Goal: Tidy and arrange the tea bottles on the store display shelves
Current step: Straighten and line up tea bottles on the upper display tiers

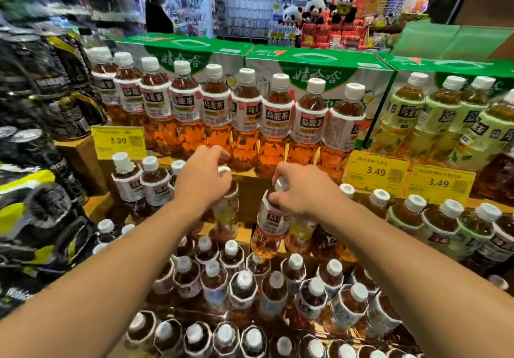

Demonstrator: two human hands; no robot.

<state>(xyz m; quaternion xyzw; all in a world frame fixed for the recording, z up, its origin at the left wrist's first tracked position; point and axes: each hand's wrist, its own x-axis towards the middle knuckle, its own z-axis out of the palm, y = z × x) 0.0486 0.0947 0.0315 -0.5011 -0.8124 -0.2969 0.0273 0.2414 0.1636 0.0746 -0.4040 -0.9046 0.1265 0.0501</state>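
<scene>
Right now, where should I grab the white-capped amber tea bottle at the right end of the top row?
Take the white-capped amber tea bottle by its neck just under the cap, from the front and above. It stands upright, its body close against the neighbouring bottle with the green carton behind, so only the top stands free.

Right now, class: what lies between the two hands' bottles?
In the head view, only bare shelf wood shows between the left bottle and right bottle.

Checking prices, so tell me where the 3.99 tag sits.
In the head view, the 3.99 tag hangs left of centre, just below the leftmost orange tea bottles and up-left of the left hand.
</scene>
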